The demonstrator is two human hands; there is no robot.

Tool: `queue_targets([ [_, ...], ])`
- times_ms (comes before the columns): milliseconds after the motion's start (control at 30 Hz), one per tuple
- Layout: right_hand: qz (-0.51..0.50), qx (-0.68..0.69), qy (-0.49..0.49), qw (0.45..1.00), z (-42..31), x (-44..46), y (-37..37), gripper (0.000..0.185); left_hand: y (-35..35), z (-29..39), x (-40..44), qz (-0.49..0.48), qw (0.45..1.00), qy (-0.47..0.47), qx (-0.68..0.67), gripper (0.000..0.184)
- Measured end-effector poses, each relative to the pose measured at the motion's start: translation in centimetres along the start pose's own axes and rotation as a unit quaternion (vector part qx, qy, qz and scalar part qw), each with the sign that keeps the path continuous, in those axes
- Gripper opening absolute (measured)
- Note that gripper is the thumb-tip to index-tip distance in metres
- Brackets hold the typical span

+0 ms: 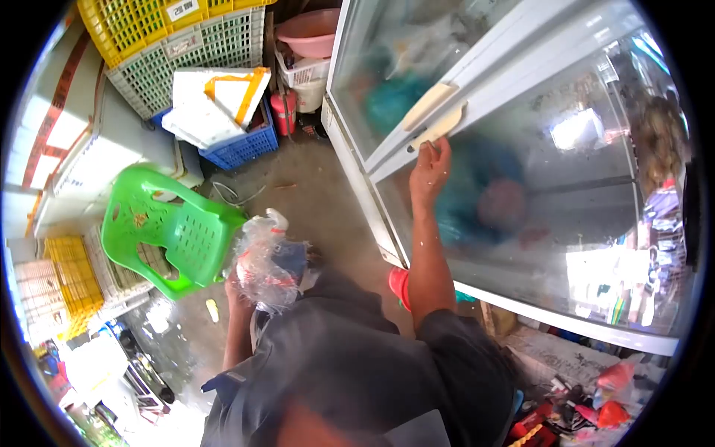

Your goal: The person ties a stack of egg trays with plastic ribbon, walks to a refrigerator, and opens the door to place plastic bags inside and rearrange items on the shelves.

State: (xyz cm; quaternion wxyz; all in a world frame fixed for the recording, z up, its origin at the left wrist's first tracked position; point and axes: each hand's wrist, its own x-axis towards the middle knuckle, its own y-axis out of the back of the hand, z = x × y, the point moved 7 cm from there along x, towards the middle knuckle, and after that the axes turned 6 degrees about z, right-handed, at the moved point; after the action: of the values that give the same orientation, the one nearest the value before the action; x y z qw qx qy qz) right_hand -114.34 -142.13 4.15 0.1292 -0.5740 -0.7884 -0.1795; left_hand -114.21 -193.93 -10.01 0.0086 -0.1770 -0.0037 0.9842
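Observation:
My right hand (430, 173) reaches up to the glass door of a display fridge, its fingers closed on the cream door handle (445, 125). A second handle (430, 104) sits right beside it on the neighbouring door. Behind the fogged glass (573, 179), blue-green bags show dimly. Down at the left, my left hand (237, 289) holds a crumpled clear plastic bag (262, 261) with reddish marks. The bag covers most of its fingers, and what the bag contains cannot be made out.
A green plastic chair (195, 232) stands at the left, close to my left hand. Beyond it are a blue crate (244, 145) with white foam pieces, stacked yellow and white crates (201, 56), a red extinguisher-like cylinder (283, 112) and a pink basin (309, 31). Clutter lies lower right.

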Motion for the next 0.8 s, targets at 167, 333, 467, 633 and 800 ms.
queue_targets([
  [167, 0.038, -0.010, 0.081, 0.996, -4.7, -1.0, -1.9, 0.028, -3.7, 3.9, 8.2, -0.111, 0.966, -0.137, 0.190, 0.044],
  [333, -0.066, -0.191, 0.097, 0.975, -9.8, 3.1, -7.3, 0.031, -5.5, 11.3, 15.0, -0.225, 0.897, -0.221, 0.311, 0.042],
  [467, -0.142, -0.408, 0.164, 0.887, -13.7, 7.2, -9.8, 0.032, -5.7, 12.7, 20.7, -0.263, 0.891, -0.214, 0.302, 0.035],
  [633, -0.153, -0.526, 0.213, 0.809, -12.7, 9.3, -10.0, 0.027, -5.6, 14.2, 26.0, -0.281, 0.865, -0.241, 0.339, 0.037],
  [800, -0.087, -0.530, 0.204, 0.819, -11.5, 8.8, -9.6, 0.016, -4.8, 12.1, 29.2, -0.300, 0.845, -0.297, 0.329, 0.044],
])
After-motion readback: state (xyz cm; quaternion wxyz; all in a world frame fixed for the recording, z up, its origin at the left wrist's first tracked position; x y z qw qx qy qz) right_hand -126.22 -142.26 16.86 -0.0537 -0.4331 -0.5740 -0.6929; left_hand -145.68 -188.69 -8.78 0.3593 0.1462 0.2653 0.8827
